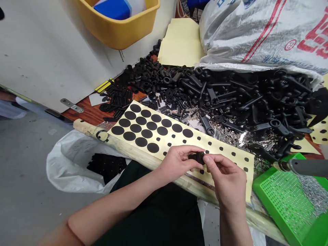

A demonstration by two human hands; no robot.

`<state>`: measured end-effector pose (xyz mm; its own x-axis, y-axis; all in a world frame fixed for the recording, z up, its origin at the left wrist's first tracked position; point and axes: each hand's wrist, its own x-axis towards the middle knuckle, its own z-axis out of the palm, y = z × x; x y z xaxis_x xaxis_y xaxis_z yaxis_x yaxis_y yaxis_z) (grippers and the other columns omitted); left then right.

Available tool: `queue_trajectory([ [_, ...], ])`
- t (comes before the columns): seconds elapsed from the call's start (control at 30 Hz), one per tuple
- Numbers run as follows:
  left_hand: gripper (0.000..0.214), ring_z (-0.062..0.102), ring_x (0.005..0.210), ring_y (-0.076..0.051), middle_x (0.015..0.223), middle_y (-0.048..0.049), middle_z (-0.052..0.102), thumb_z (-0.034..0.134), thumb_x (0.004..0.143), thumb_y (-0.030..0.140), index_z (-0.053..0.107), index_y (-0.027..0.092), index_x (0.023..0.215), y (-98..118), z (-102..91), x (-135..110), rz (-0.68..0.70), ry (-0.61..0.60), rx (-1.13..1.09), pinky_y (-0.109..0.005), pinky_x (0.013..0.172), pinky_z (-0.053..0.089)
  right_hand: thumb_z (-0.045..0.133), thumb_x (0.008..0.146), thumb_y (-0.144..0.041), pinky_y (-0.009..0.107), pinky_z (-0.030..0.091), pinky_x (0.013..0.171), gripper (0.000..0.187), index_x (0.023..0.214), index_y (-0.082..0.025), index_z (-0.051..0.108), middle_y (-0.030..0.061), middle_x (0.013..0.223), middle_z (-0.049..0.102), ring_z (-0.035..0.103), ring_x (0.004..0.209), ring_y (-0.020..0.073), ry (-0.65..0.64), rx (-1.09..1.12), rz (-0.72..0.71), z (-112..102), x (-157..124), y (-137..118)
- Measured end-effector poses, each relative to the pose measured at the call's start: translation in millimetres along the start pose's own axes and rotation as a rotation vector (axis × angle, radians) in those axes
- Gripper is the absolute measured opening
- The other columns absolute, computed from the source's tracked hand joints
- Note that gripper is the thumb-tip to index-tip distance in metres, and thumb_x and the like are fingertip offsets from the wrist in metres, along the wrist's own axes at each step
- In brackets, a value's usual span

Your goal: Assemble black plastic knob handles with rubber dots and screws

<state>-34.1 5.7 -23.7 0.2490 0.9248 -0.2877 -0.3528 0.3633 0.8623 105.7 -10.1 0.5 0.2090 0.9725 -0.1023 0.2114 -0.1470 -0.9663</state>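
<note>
Between my two hands is a small black plastic part [196, 157], held over a yellow sticker sheet [189, 145]. My left hand [178, 162] is closed round its left end. The thumb and fingertips of my right hand [227, 172] pinch its right end; fingers cover part of it, so its exact shape is hard to see. The sheet carries large black round stickers [141, 141] on its left part and small black dots [221, 148] on its right part, several of them under my hands.
Behind the sheet lies a heap of black plastic handles [243, 92] with small metal clips [230, 133]. A green basket [279, 194] of screws stands right, a screwdriver [307, 168] over it. A yellow bin [123, 30] hangs upper left; a white sack [256, 30] lies behind.
</note>
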Motion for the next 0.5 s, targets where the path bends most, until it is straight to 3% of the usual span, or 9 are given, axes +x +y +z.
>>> queue_trajectory([
  [0.2, 0.034, 0.064, 0.059, -0.009, 0.077, -0.0004, 0.073, 0.075, 0.059, 0.006, 0.072, 0.014, 0.092, -1.9, -0.9, 2.5, -0.012, -0.001, 0.036, -0.018, 0.052, 0.053, 0.074, 0.07, -0.036, 0.024, 0.054, 0.058, 0.019, 0.077, -0.018, 0.071, 0.0016, 0.068, 0.068, 0.06, 0.057, 0.0113, -0.076, 0.001, -0.004, -4.1, 1.4, 1.3],
  [0.5, 0.036, 0.065, 0.066, -0.012, 0.078, -0.0013, 0.071, 0.076, 0.054, 0.004, 0.072, 0.013, 0.089, 0.4, -4.2, 6.1, -0.058, -0.099, -0.018, -0.021, 0.057, 0.053, 0.064, 0.082, -0.026, 0.029, 0.053, 0.068, 0.008, 0.083, -0.02, 0.068, 0.0051, 0.081, 0.066, 0.062, 0.074, 0.0153, -0.098, -0.173, -0.351, -11.3, 2.0, 23.0],
])
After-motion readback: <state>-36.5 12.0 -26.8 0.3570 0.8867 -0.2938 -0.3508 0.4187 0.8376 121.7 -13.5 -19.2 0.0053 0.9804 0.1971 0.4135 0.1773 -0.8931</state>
